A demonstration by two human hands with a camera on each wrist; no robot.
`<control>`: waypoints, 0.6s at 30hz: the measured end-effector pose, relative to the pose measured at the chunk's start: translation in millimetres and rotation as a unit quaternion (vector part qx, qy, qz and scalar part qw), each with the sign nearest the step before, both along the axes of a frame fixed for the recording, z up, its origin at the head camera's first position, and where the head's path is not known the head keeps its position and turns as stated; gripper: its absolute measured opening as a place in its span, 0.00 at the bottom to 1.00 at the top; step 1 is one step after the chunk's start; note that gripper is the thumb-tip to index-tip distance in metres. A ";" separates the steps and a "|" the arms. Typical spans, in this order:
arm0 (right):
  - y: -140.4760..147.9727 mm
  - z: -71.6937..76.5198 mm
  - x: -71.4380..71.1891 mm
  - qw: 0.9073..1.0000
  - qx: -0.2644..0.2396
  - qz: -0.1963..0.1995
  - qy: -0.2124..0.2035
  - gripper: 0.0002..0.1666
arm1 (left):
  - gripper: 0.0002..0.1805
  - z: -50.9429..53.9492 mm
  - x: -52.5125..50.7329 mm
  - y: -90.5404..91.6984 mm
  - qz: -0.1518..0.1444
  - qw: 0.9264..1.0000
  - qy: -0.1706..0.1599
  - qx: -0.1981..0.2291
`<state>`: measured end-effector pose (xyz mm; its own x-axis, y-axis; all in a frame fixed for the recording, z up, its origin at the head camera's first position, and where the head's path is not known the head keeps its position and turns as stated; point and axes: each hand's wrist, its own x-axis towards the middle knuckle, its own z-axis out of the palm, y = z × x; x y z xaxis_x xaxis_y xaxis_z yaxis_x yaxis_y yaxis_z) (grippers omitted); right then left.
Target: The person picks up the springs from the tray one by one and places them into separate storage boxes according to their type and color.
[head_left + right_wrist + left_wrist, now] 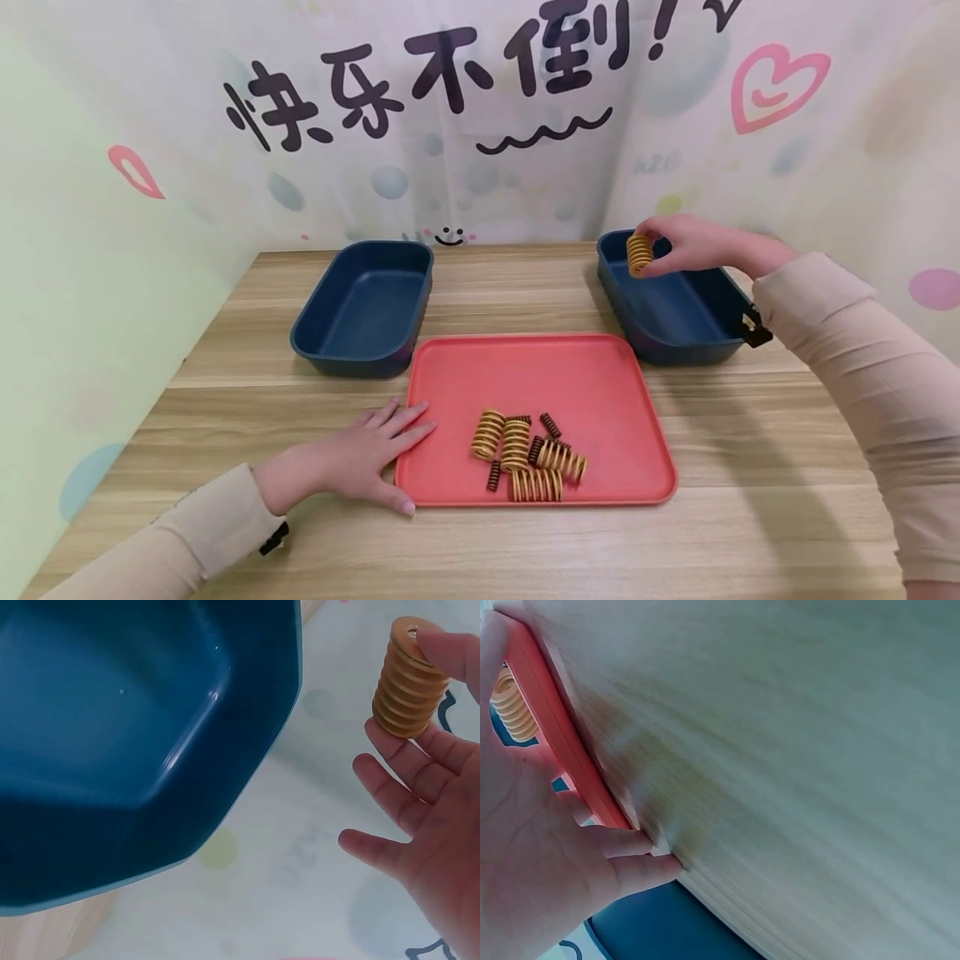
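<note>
My right hand [686,243] pinches a thick yellow spring [639,255] between thumb and fingers, above the far left part of the right blue bin [682,354]. The right wrist view shows the spring [409,682] held at its two ends, beside the bin's wall [247,757]. My left hand [360,454] rests with fingers spread on the left edge of the red tray [525,367]. Several yellow springs [516,446] and several small dark springs [551,425] lie in the tray's near half. In the left wrist view, the palm [547,847] is beside the tray's rim [562,727].
A second blue bin [360,362], with nothing in it, stands behind the tray on the left. Both bins and the tray are on a wooden table [480,550]. A printed white cloth [480,183] hangs behind the table.
</note>
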<state>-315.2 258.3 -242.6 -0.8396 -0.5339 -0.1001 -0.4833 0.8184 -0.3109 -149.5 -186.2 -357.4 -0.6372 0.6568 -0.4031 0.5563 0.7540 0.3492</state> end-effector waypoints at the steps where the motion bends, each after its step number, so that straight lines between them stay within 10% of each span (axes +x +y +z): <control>1: 0.2 0.1 -2.1 1.000 0.002 -0.003 -0.001 0.33 | 0.53 0.0 0.1 0.1 0.000 1.000 0.001 -0.001; 18: 11.3 -26.0 -44.6 0.998 0.045 -0.045 -0.006 0.32 | 0.53 3.2 1.3 1.4 0.004 1.000 -0.003 -0.007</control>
<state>-359.8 269.6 -268.6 -0.8826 -0.4439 -0.1549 -0.4025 0.8836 -0.2391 -148.2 -184.8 -354.2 -0.6394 0.6467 -0.4160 0.5484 0.7627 0.3428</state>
